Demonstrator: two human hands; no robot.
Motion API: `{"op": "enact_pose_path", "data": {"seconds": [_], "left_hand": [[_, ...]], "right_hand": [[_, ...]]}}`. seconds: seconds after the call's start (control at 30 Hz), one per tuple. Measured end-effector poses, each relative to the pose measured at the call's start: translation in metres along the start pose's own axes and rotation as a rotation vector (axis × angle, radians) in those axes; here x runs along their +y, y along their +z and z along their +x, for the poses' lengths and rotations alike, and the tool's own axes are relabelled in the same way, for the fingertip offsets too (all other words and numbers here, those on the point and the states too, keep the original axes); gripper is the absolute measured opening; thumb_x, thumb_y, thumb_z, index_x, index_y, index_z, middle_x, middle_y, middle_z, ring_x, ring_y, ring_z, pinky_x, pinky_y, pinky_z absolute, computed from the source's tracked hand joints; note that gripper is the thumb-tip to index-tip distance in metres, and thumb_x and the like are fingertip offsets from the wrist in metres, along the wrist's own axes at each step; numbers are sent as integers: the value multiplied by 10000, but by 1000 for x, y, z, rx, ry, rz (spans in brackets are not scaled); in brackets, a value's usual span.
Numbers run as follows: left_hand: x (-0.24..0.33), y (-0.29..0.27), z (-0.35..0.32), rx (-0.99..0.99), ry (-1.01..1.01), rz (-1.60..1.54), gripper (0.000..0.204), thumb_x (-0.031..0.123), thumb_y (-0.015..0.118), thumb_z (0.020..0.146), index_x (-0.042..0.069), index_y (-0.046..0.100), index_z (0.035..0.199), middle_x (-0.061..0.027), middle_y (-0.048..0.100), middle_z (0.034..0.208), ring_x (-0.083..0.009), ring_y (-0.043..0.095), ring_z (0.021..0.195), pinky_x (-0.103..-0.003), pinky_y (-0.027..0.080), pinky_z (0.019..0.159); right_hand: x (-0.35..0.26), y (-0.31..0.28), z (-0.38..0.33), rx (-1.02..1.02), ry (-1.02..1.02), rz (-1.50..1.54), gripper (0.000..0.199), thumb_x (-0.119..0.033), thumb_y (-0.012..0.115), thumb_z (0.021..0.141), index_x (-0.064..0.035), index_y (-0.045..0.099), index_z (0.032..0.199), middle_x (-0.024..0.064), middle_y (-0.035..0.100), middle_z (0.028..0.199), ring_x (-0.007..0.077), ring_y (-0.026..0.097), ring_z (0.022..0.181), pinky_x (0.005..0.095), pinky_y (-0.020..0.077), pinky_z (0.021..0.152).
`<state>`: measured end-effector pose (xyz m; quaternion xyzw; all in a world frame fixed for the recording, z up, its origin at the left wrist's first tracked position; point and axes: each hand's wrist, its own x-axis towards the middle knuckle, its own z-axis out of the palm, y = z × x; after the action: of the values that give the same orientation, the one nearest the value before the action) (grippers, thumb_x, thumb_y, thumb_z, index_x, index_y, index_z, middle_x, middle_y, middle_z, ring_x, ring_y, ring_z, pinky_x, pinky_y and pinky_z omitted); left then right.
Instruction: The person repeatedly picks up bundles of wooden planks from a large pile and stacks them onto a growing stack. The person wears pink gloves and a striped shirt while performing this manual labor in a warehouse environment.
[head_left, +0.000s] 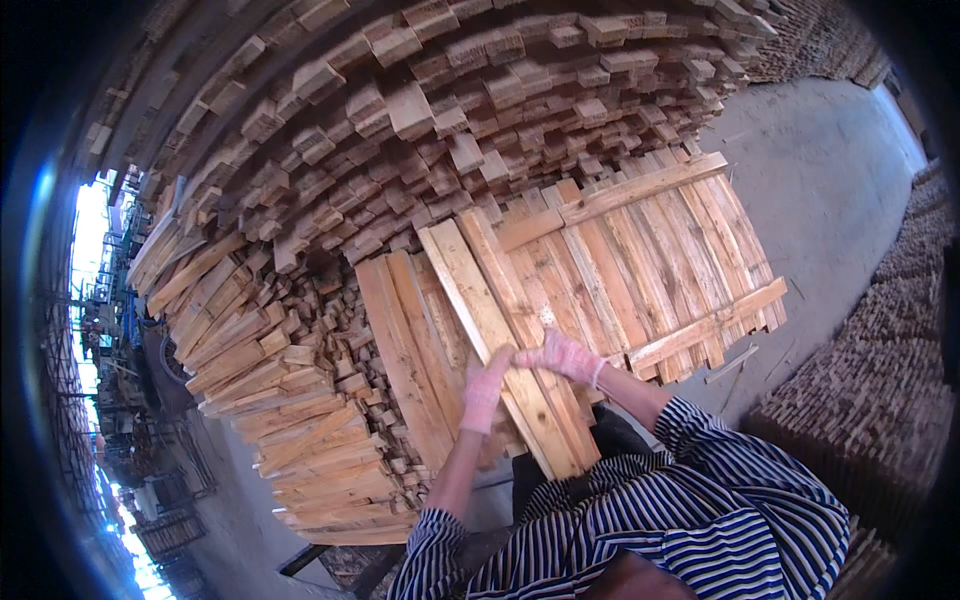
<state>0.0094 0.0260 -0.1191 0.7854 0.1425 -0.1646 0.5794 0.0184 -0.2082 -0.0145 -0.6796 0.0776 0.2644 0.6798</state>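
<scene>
Both hands in pink gloves hold one long plank point(497, 340). The left hand point(484, 392) is wrapped around its edge, and the right hand point(566, 356) presses on top. The plank lies on a half-built pallet point(650, 260), pointing away from the person. Many loose planks point(300, 440) remain stacked.

Both gloved hands, left point(486, 388) and right point(566, 356), meet fingertip to fingertip, forearms raised.

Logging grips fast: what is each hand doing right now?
Left hand: closed around the edge of the long pale plank.
Right hand: lying on the same plank, fingers curled over it; whether it has a full grip cannot be told.
</scene>
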Motion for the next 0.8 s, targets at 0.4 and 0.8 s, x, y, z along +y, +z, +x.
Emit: {"op": "enact_pose_path", "data": {"seconds": [0.4, 0.8], "left_hand": [[18, 46, 26, -126, -287, -359, 768, 316, 818, 867, -44, 501, 1466, -135, 575, 1454, -266, 534, 1339, -362, 377, 1164], [72, 38, 6, -36, -254, -230, 1052, 442, 830, 813, -106, 312, 1546, -227, 473, 1528, -296, 402, 1446, -376, 240, 1221]], "right_hand": [[33, -96, 6, 119, 101, -72, 810, -468, 888, 682, 83, 591, 1195, 161, 710, 1002, 254, 682, 876, 351, 560, 791], [57, -175, -2, 1017, -380, -823, 733, -333, 762, 873, -24, 462, 1466, 260, 537, 1440, 372, 621, 1222, 440, 527, 1017]]}}
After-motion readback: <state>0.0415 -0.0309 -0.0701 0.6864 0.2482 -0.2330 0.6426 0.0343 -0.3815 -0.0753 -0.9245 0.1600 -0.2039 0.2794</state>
